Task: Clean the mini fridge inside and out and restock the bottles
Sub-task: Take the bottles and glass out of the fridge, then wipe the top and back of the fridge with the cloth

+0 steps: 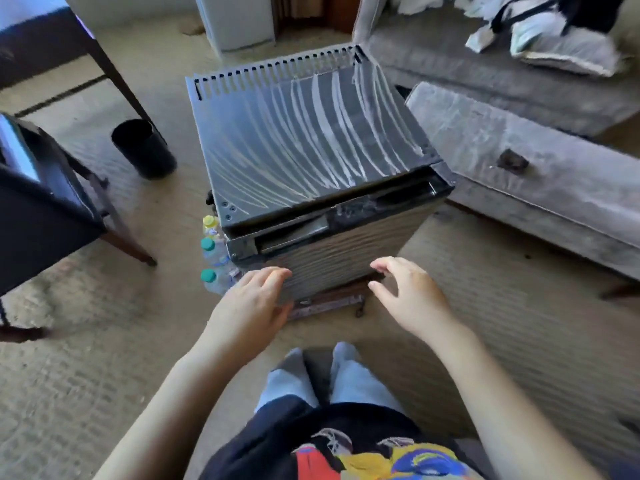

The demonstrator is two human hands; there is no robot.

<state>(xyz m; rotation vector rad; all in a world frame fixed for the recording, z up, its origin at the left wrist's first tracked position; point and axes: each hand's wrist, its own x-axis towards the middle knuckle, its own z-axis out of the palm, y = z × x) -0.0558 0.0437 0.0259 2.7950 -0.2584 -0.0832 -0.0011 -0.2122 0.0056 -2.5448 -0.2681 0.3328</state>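
The black mini fridge (304, 147) stands on the carpet on a small wheeled base, its dark top streaked with whitish wipe marks and its door side facing me. Three plastic bottles (213, 258), one yellow-capped and two green-capped, stand on the floor against its left side. My left hand (252, 306) hovers at the lower left of the fridge front with fingers loosely extended and holds nothing. My right hand (405, 292) hovers at the lower right of the front, fingers slightly curled, also with nothing in it.
A black waste bin (143, 148) stands left of the fridge, beside a dark table leg (114, 74). A dark chair (45, 202) is at far left. A grey sofa (519, 81) and a grey ottoman (540, 181) lie to the right. My socked feet (322, 379) are below.
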